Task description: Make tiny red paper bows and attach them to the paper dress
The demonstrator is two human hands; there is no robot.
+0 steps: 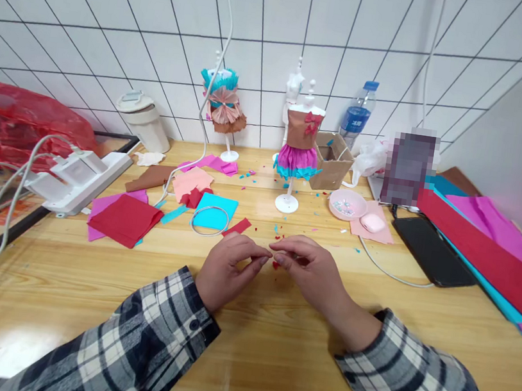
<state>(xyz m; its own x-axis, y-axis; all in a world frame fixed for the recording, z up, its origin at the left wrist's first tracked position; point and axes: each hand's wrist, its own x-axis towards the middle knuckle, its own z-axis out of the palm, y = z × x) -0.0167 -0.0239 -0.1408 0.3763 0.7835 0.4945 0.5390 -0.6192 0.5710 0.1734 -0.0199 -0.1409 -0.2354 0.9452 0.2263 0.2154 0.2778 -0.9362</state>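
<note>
Pinching | left hand (232,269), right hand (311,274): fingers closed, any held item unclear | red scraps (276,265) near

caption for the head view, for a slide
Two hands pinch fingertips together near a small dress form in brown and magenta, colored paper scattered around.

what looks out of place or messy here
Tiny red and blue scraps lie scattered around the front dress form, like untidied cuttings. A white cable hangs across the left dress form, seemingly in its way. No spill shows.
</note>
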